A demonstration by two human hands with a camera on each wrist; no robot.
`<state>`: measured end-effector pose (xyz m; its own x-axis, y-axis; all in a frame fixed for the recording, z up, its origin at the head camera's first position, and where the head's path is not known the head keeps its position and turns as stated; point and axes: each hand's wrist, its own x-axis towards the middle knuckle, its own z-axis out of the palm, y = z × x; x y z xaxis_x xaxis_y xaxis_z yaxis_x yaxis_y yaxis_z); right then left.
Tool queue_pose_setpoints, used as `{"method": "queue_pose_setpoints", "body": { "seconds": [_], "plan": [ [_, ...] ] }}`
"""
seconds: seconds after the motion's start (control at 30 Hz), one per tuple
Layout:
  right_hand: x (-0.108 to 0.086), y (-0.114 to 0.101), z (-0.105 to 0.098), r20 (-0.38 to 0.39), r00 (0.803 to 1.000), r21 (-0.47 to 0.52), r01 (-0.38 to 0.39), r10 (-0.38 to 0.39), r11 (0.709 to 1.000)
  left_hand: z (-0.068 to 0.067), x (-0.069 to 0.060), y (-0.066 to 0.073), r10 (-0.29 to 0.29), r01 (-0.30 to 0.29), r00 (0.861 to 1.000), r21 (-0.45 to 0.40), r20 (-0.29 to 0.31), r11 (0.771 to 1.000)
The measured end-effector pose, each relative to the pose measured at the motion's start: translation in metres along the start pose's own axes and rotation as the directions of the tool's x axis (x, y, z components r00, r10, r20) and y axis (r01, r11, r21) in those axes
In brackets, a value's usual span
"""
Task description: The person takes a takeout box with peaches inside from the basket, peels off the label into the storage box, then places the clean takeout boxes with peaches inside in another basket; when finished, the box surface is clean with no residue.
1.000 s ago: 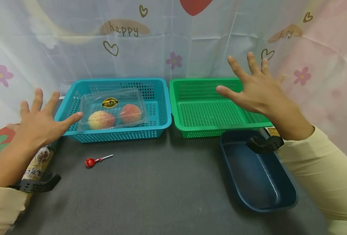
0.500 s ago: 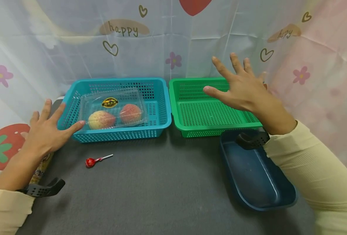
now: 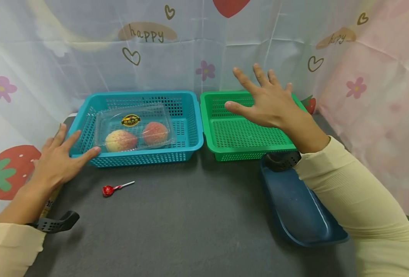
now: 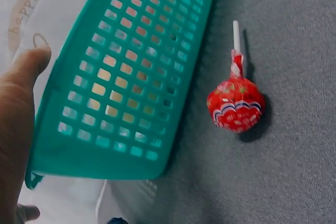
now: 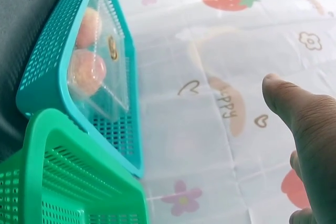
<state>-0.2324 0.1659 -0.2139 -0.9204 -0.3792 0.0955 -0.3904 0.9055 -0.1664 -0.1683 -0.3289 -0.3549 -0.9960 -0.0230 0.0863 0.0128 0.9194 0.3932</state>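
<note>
My left hand (image 3: 57, 159), fingers spread, is at the left end of the blue basket (image 3: 145, 154); whether it touches the rim I cannot tell. Inside that basket lies a clear plastic box (image 3: 140, 115) with two peaches (image 3: 120, 140) showing through it. Over the green basket (image 3: 253, 153) hovers my right hand (image 3: 268, 102), its fingers spread and holding nothing. A red-wrapped lollipop (image 3: 108, 191) lies on the table in front of the blue basket. The left wrist view shows the lollipop (image 4: 236, 103) beside the basket wall (image 4: 115, 93).
A dark blue tub (image 3: 294, 207) stands at the right, partly covered by the right sleeve (image 3: 350, 188). Behind the left forearm, a printed package (image 3: 50, 202) is mostly hidden. A patterned curtain (image 3: 176, 50) hangs behind the baskets, which stand side by side on the grey table (image 3: 190, 219).
My right hand has moved left across the green basket. The left hand has shifted right and lowered toward the blue basket's end. Baskets, box and lollipop have stayed put.
</note>
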Motion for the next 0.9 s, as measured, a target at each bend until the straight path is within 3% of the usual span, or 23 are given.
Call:
{"method": "queue_pose_setpoints", "body": {
  "seconds": [0.33, 0.5, 0.7, 0.9],
  "plan": [
    [0.021, -0.016, 0.013, 0.010, 0.998, 0.075, 0.064, -0.065, 0.995, 0.008, -0.001, -0.012, 0.014, -0.015, 1.000, -0.020, -0.016, 1.000],
    [0.034, -0.026, 0.019, 0.001, 0.996, 0.171, 0.093, -0.094, 0.981, 0.012, -0.001, -0.011, 0.000, -0.001, 1.000, -0.038, -0.027, 0.999],
    [0.048, -0.041, 0.030, -0.021, 0.996, 0.306, 0.086, -0.084, 0.948, 0.014, 0.000, -0.009, -0.009, 0.006, 0.999, -0.056, -0.047, 0.998],
    [0.066, -0.057, 0.047, -0.055, 0.990, 0.406, 0.141, -0.130, 0.903, 0.016, -0.003, -0.009, -0.009, 0.005, 0.998, -0.070, -0.060, 0.998]
  ]
}}
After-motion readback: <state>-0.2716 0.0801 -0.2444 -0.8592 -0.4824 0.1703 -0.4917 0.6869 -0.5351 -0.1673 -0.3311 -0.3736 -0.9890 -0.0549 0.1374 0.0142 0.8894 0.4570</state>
